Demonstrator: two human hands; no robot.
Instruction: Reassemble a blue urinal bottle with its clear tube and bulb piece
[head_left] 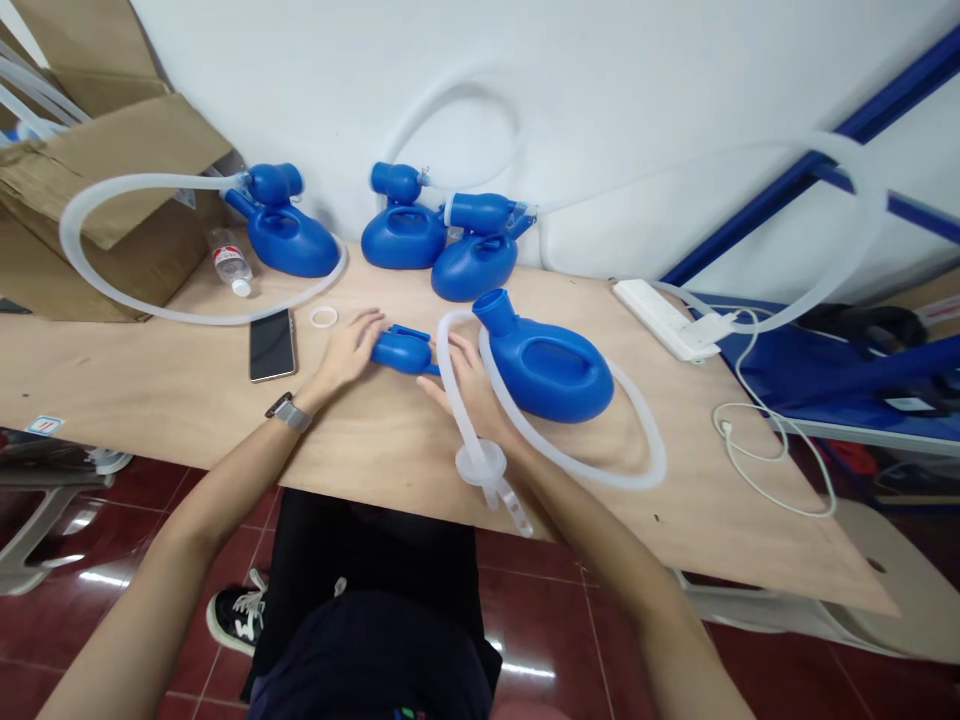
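Note:
Between my hands lies a small blue plastic spout head (403, 352) on the wooden table. My left hand (351, 348) rests at its left end, fingers stretched out and touching or almost touching it. My right hand (474, 388) is open on its right side, with thumb and fingers apart. A clear flexible tube (456, 385) passes over that hand and ends in a translucent round cap (481, 462) with a strap. Right of it lies a blue urinal bottle (559, 370) with an uncovered neck and a built-in handle. The tube loops around this bottle.
Blue bottles with spout heads and tubes stand along the wall, one at left (294, 240), two in the middle (403, 238). A phone (271, 346), white ring (324, 317), water bottle (231, 262) and cardboard box (142, 240) lie left; a power strip (664, 318) lies right.

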